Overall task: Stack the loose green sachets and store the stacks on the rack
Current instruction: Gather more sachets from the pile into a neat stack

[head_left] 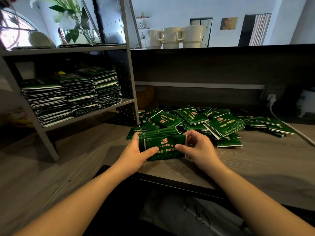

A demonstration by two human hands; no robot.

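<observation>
From the head view, the left hand (136,151) and the right hand (196,146) are together clasping a bundle of green sachets (163,144) near the front edge of the bench (255,159). The left thumb is pressing on the printed face of the nearest sachet while its fingers are curling round the bundle's left end; the right thumb is pressing on the same face, its fingers curling over the right end. The bundle's long axis is running left to right, the sachets standing on edge with the printed face turned toward the person. Just behind the hands, a loose pile of sachets (213,123) is lying across the bench toward its back edge. On the rack (129,74) at the left, three stacks (71,96) are sitting side by side on the lower shelf.
</observation>
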